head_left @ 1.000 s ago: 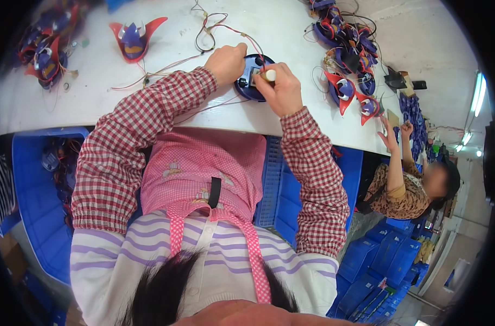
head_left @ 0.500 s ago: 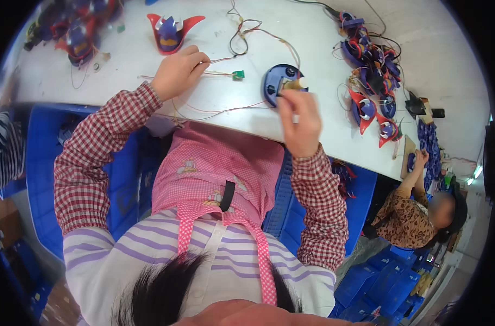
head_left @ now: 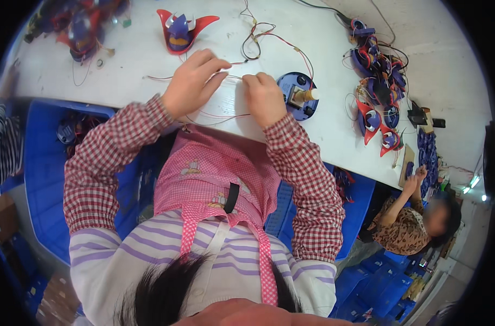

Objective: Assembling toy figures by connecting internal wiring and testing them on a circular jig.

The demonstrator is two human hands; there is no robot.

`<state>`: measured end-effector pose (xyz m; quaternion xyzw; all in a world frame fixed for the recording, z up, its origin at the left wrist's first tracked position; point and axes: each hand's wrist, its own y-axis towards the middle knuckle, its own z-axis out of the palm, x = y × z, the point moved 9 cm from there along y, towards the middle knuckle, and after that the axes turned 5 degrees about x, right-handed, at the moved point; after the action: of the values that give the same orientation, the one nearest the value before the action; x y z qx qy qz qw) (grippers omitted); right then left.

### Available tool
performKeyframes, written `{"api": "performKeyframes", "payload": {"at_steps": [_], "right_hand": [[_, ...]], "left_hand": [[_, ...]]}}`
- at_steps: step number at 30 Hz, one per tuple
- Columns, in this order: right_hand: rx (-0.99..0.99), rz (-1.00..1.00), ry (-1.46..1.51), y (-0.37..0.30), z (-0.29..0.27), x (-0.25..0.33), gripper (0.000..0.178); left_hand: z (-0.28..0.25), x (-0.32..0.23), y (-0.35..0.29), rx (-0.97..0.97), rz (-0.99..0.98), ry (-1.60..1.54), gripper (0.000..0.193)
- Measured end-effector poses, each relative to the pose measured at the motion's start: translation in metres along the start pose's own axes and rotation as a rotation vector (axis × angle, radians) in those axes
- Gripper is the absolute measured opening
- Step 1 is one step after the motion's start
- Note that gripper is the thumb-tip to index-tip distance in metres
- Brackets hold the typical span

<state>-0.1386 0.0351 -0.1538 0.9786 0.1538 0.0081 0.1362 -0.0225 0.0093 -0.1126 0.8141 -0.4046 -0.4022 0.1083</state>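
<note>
Near the front edge of our white bench (head_left: 133, 54), we have a thin wire (head_left: 234, 77) running between our two hands. We hold the right hand (head_left: 265, 98) with fingertips narrowed at the wire, but cannot tell whether they grip it; our left hand (head_left: 193, 84) is loosely curled, its grip also unclear. Just right, we see a round blue base (head_left: 289, 85) carrying a cream cylinder (head_left: 307, 95); farther left, a red-winged purple figure head (head_left: 180, 35).

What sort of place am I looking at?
Probably a small assembly workshop: similar purple-and-red toy parts heaped on a white table, blue bins below its edge, and a co-worker off to the right.
</note>
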Motion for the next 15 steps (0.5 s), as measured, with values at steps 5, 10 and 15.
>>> {"api": "performKeyframes", "payload": {"at_steps": [5, 10, 15], "right_hand": [[0.328, 0.524, 1.264, -0.024, 0.018, -0.017, 0.016], [0.239, 0.612, 1.382, -0.03, 0.027, -0.016, 0.018], [0.197, 0.558, 1.461, -0.03, 0.034, -0.005, 0.013]], "left_hand": [[-0.054, 0.001, -0.062, -0.117, -0.271, -0.21, 0.022], [-0.04, 0.009, -0.152, -0.045, -0.641, -0.291, 0.033], [0.04, 0.049, -0.205, -0.003, -0.766, -0.368, 0.042]]}}
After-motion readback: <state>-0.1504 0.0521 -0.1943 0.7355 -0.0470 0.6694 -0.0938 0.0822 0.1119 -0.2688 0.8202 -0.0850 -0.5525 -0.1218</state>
